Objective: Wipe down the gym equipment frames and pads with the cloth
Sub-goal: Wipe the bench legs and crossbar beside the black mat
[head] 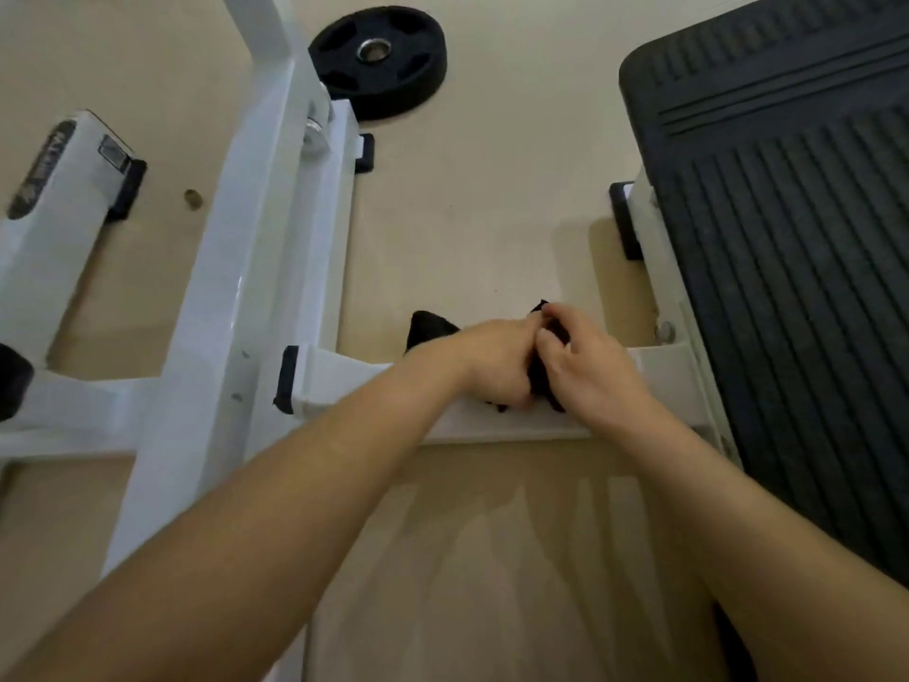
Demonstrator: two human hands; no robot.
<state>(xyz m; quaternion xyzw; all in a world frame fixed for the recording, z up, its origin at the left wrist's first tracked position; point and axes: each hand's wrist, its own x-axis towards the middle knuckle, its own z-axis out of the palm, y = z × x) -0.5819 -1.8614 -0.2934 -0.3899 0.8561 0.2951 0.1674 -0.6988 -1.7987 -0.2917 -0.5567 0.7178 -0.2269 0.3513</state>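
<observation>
Cloth [430, 329], black and bunched, lay on the white crossbar [344, 386] of the machine frame. The left hand [494, 366] was curled around it, and the right hand [588, 374] pinched its other end with bent fingers. A black ribbed platform [797, 287] stood just to the right. A weight plate [378, 56] lay on the floor [492, 189] beyond.

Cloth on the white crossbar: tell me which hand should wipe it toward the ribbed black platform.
Probably the right hand: it grips the cloth on the crossbar nearer the platform; the left hand, also gripping, would have to cross over.
</observation>
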